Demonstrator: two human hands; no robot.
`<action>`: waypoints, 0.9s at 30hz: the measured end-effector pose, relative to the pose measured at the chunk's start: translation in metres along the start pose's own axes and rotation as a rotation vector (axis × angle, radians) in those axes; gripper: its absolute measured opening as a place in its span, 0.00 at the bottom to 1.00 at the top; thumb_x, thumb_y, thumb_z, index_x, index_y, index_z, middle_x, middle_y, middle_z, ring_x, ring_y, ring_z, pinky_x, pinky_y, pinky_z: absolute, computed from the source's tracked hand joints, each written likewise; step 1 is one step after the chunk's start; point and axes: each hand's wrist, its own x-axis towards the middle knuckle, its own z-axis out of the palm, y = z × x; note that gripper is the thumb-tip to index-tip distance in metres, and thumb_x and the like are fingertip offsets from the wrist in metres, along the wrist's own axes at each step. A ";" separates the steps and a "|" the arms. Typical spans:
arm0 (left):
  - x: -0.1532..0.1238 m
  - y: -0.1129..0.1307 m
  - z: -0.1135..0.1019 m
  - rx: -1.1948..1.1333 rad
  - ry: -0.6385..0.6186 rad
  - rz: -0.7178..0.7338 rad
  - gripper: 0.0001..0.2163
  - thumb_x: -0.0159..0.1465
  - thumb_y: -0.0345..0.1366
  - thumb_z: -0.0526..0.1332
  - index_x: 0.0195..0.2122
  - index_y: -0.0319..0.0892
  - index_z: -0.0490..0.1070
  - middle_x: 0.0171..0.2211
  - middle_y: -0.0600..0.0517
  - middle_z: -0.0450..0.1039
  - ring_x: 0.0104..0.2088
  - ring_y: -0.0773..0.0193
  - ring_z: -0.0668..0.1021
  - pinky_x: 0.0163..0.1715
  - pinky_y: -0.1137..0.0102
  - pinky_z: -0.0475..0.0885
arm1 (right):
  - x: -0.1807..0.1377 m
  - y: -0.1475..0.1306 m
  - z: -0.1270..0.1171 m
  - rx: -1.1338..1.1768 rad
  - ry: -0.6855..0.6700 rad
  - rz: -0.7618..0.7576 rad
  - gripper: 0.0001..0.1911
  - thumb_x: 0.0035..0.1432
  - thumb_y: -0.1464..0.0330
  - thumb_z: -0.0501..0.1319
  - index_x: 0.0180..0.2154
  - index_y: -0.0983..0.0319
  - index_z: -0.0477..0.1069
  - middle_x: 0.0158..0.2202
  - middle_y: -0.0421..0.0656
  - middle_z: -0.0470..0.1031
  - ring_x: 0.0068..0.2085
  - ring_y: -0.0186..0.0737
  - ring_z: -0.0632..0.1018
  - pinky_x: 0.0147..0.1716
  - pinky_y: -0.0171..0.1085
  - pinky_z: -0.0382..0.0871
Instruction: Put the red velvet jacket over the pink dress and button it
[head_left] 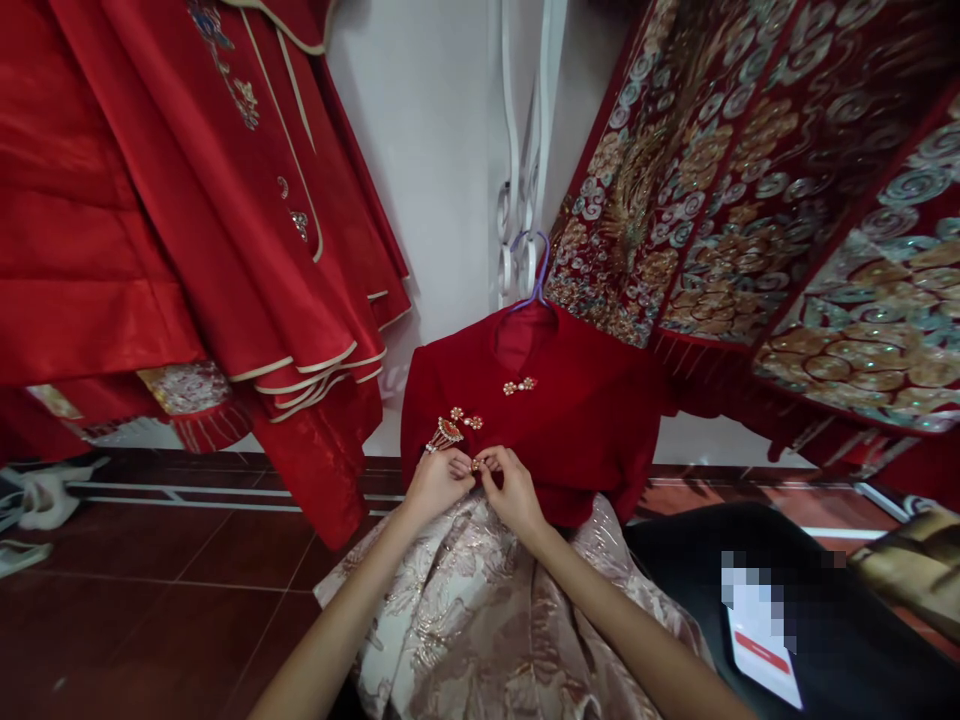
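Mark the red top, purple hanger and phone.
Red top [581, 430]: head view, on its front.
Purple hanger [538, 289]: head view, on the neck below its hook.
Phone [761, 648]: head view, on its screen.

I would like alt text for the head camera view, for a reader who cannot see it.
A person's left hand and right hand pinch a small gold ornament at the front of a red top on a purple hanger. Beige brocade fabric spreads below; red garments hang on either side.

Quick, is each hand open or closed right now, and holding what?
Left hand: closed, pinching at the small gold fastener on the red garment.
Right hand: closed, pinching the same fastener from the other side.
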 end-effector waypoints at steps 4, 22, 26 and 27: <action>0.001 -0.003 0.000 -0.033 0.019 -0.004 0.06 0.52 0.32 0.64 0.31 0.37 0.75 0.28 0.49 0.79 0.30 0.64 0.80 0.34 0.72 0.75 | -0.002 -0.001 0.000 -0.014 -0.018 0.001 0.09 0.59 0.73 0.54 0.40 0.60 0.69 0.37 0.43 0.70 0.38 0.38 0.74 0.41 0.37 0.69; 0.003 -0.009 -0.004 -0.060 -0.044 -0.018 0.07 0.52 0.27 0.63 0.32 0.36 0.78 0.29 0.48 0.80 0.31 0.63 0.81 0.35 0.71 0.76 | -0.003 0.000 -0.001 0.012 -0.019 0.012 0.07 0.61 0.70 0.55 0.40 0.60 0.71 0.36 0.44 0.71 0.38 0.38 0.74 0.41 0.37 0.69; 0.003 -0.006 -0.013 0.023 -0.083 0.054 0.06 0.54 0.28 0.62 0.32 0.37 0.77 0.29 0.49 0.80 0.31 0.64 0.81 0.35 0.71 0.75 | 0.000 -0.001 -0.012 0.017 -0.114 0.007 0.08 0.60 0.70 0.56 0.41 0.60 0.71 0.35 0.43 0.73 0.37 0.37 0.75 0.41 0.37 0.70; 0.003 -0.004 -0.016 0.049 -0.069 0.072 0.07 0.54 0.29 0.62 0.33 0.37 0.77 0.30 0.49 0.79 0.31 0.64 0.80 0.35 0.72 0.75 | 0.000 -0.001 -0.018 0.032 -0.153 0.011 0.09 0.60 0.70 0.56 0.42 0.60 0.71 0.36 0.43 0.74 0.37 0.37 0.76 0.41 0.37 0.71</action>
